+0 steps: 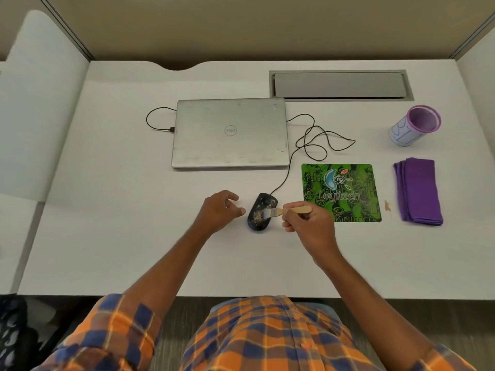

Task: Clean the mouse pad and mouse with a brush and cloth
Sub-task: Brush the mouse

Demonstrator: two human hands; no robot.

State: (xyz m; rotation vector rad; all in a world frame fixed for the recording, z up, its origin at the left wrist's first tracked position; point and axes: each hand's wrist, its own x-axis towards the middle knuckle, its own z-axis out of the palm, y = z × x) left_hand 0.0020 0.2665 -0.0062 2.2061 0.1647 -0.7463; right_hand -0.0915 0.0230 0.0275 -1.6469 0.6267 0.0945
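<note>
Here right hand (308, 223) pinches wooden brush (284, 211), bristles on dusty mouse (261, 212); left hand (221, 210) loosely spread.

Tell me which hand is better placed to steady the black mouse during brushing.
Left. The left hand hovers open just beside the black corded mouse, holding nothing. The right hand is occupied: its grip holds the small wooden-handled brush, bristles on the mouse.
</note>
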